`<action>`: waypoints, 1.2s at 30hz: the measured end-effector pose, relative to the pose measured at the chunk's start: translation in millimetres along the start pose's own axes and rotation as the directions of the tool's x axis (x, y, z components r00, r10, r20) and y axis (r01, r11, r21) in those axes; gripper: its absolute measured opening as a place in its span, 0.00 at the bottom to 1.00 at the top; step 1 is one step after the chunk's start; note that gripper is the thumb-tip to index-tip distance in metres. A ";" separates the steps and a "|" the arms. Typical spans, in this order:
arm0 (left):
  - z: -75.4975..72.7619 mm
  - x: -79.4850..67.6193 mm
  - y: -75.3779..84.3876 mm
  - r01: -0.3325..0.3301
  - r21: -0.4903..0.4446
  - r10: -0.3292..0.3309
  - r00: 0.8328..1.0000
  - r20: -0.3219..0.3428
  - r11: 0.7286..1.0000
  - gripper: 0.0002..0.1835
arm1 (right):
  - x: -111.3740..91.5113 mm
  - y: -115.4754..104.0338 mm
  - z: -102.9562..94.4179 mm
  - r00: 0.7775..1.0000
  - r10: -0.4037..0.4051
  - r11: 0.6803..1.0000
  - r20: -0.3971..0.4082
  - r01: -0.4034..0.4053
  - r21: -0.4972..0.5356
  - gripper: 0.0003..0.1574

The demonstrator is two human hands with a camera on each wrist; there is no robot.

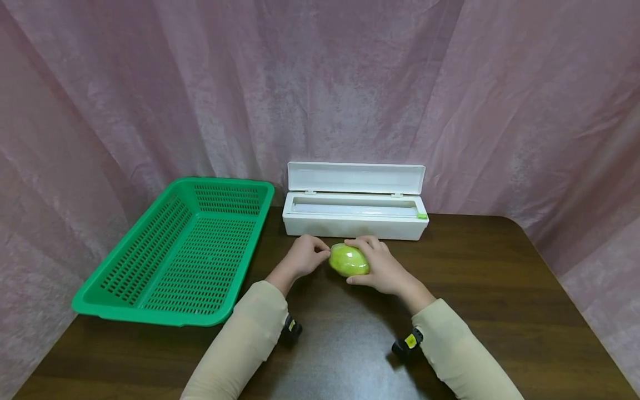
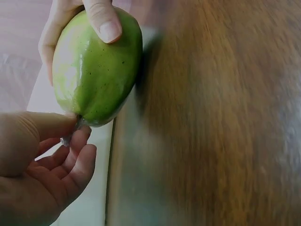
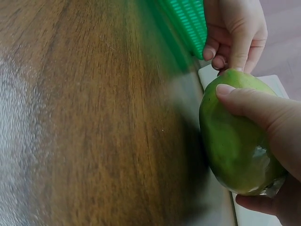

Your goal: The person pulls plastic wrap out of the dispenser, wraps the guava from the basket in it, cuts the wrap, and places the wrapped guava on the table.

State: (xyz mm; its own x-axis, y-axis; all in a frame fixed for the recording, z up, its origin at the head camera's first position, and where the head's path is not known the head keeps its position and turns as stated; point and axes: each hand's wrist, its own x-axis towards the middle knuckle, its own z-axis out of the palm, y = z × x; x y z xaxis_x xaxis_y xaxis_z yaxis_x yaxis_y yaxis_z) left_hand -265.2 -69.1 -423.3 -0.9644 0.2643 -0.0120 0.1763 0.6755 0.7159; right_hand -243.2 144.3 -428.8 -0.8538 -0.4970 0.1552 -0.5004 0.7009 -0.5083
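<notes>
A green mango (image 1: 347, 261), glossy with clear cling film drawn tight over its skin, is held just above the table. My right hand (image 1: 381, 269) grips it from the right, thumb on the near side and fingers over the far side. At the mango's left end, my left hand (image 1: 306, 255) pinches a twisted tail of cling film (image 2: 67, 140) between thumb and fingers. The left wrist view shows this tail bunched at the fruit's tip. In the right wrist view the left fingertips meet the mango's far end and hide the tail.
Behind the hands a white cling film dispenser box (image 1: 355, 226) stands with its lid (image 1: 356, 178) raised and a roll inside. To the left sits a green perforated plastic basket (image 1: 200, 261). The dark wooden table (image 1: 475, 278) backs onto a pink curtain (image 1: 350, 83).
</notes>
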 end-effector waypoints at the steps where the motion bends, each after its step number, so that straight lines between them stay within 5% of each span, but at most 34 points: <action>1: 0.0 0.2 0.7 0.018 -0.020 -0.018 1.000 -0.001 1.000 0.08 | 0.1 -0.3 -0.1 1.000 0.000 1.000 -0.001 0.000 0.001 0.48; 7: 1.7 2.7 0.9 0.090 -0.104 -0.088 0.996 0.020 0.991 0.06 | 0.7 -2.2 -1.0 1.000 -0.002 1.000 -0.009 0.003 0.007 0.48; 26: 9.5 -7.2 -4.6 0.061 -0.113 -0.060 0.998 0.013 0.992 0.14 | -3.2 2.1 -6.1 0.999 -0.047 0.997 0.002 0.047 0.056 0.44; 36: 9.6 -12.3 -2.1 0.050 -0.143 -0.051 0.999 -0.005 0.988 0.19 | -7.4 5.6 -7.1 0.999 0.024 0.997 -0.038 -0.020 0.081 0.49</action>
State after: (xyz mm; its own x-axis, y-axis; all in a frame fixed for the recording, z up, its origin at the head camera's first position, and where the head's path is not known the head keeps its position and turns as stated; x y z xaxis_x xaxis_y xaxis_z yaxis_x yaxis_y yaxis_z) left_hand -251.7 -67.1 -431.4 -0.9731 0.2258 -0.0451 0.0978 0.5825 0.8069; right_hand -240.7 155.5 -426.8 -0.8703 -0.4603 0.1755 -0.4695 0.6673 -0.5781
